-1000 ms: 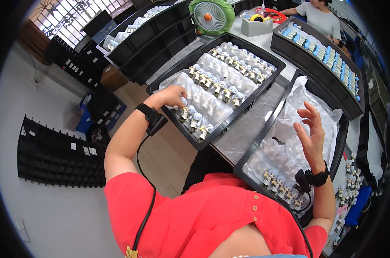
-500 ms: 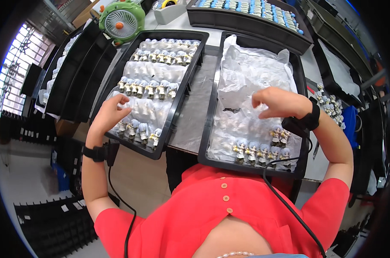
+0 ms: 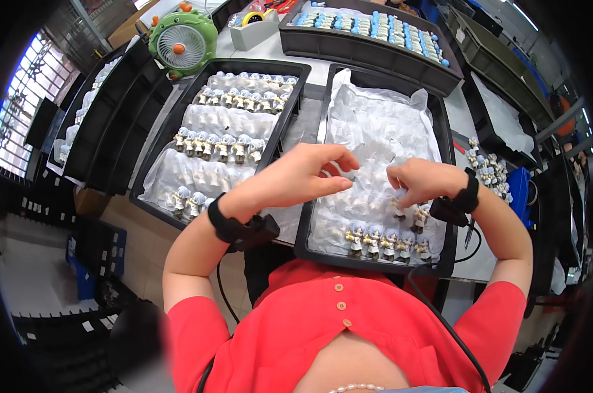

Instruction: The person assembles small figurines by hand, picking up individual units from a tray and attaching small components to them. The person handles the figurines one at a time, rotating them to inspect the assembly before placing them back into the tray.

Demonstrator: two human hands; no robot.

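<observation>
My left hand point(image 3: 306, 175) hovers over the middle of the right black tray point(image 3: 375, 265), fingers curled toward my right hand; whether it holds anything stays hidden. My right hand point(image 3: 419, 183) is bunched with its fingertips pointing down onto a small pale figurine point(image 3: 399, 209) standing on the crumpled clear plastic sheet point(image 3: 381, 124) lining that tray. A row of similar figurines point(image 3: 383, 241) stands along the tray's near edge. The left black tray point(image 3: 159, 141) holds several rows of the same figurines point(image 3: 221, 145) on plastic. Both wrists wear black bands with cables.
A green desk fan point(image 3: 182, 42) and a grey box point(image 3: 254, 29) stand at the back. Behind them is a black tray of blue-capped pieces point(image 3: 368, 26). Loose figurines point(image 3: 486, 173) lie on the table at right. Stacked black trays point(image 3: 107, 111) sit to the left.
My left hand left the left tray and crossed to the right tray, beside my right hand. My right hand dropped lower, toward the near rows. The view tilted further down.
</observation>
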